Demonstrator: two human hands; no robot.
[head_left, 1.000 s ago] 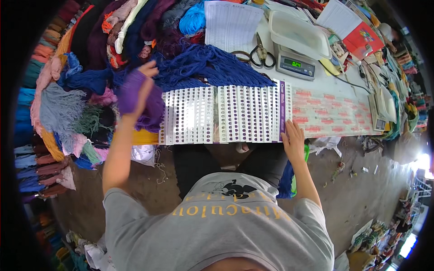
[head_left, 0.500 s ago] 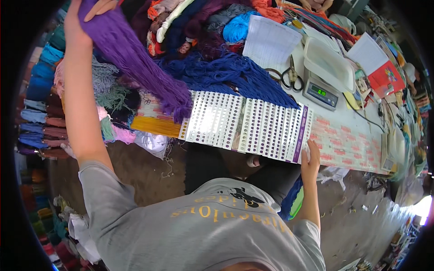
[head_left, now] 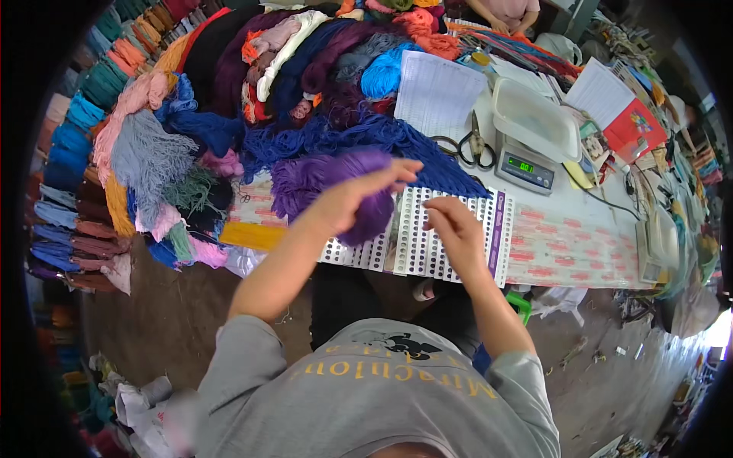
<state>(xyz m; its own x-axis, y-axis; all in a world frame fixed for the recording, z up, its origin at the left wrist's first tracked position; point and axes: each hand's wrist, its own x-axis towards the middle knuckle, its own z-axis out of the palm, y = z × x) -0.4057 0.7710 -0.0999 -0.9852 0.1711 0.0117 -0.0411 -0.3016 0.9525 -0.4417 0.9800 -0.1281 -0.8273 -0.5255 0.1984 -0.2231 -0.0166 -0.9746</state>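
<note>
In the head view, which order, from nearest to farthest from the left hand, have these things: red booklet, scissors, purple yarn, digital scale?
From the left hand:
1. Purple yarn, at the hand
2. Scissors, right and farther forward
3. Digital scale, right of the scissors
4. Red booklet, farthest right of these

White table (head_left: 584, 210) under fingers (head_left: 444, 208), extends right of them. Grey-brown floor (head_left: 588, 343) below fingers, scraps lower right. Bright glare (head_left: 719, 337) far right of fingers.

Purple yarn (head_left: 305, 182) hides part of the white punched card (head_left: 424, 238).
</note>
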